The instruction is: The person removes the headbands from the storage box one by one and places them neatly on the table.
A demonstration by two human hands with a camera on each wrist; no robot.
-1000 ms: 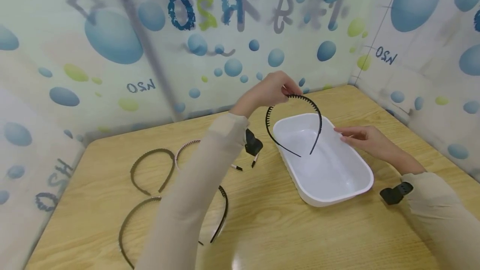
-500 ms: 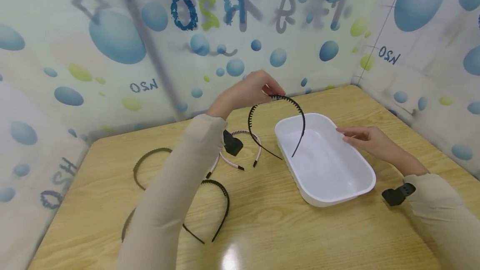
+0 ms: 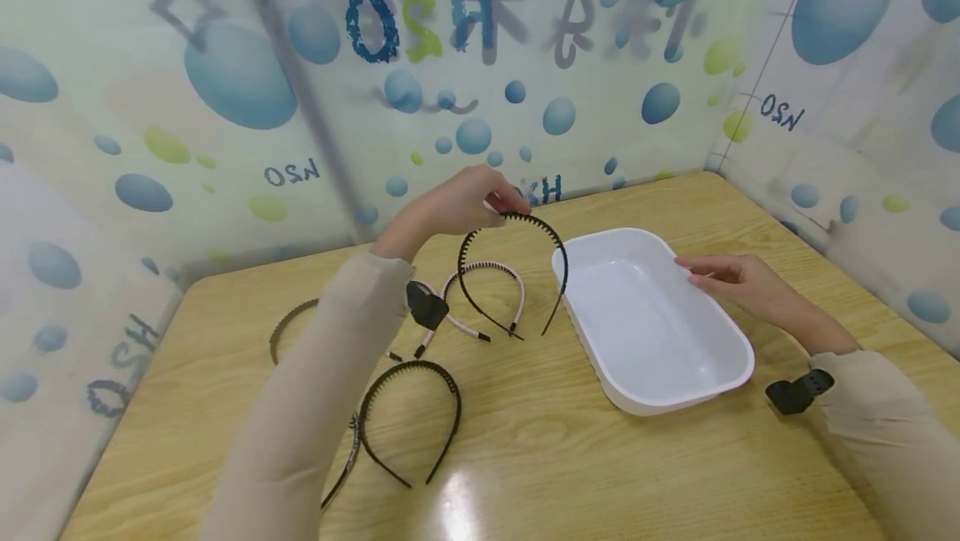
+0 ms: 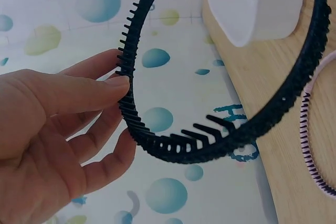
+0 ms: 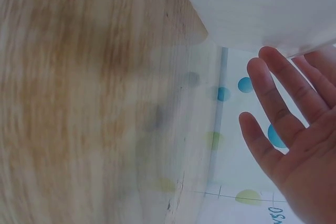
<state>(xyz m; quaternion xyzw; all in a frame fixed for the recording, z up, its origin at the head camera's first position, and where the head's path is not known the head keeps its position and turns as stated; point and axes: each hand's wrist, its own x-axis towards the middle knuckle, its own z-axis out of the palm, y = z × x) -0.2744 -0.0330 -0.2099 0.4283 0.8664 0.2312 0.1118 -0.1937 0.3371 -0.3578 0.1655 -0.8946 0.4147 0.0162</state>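
My left hand (image 3: 467, 201) pinches a black toothed headband (image 3: 564, 262) near the top of its arc, between thumb and fingers. Its two ends hang down above the table, left of a white plastic basin (image 3: 652, 333). In the left wrist view the comb teeth of that headband (image 4: 184, 153) show clearly. My right hand (image 3: 750, 287) rests at the basin's right rim, and the right wrist view shows its fingers (image 5: 278, 103) mostly straight against the outer wall. Pink-and-black headbands (image 3: 522, 295) lie behind the held one.
Another black headband (image 3: 457, 408) lies on the wooden table (image 3: 570, 474) in front. A patterned headband (image 3: 349, 462) and a brownish one (image 3: 288, 320) are partly hidden by my left sleeve (image 3: 300, 408). A printed wall covering (image 3: 465, 91) stands behind the table.
My left hand has moved left and somewhat lower with the black headband, from over the basin to beside it. The right hand has stayed at the rim.
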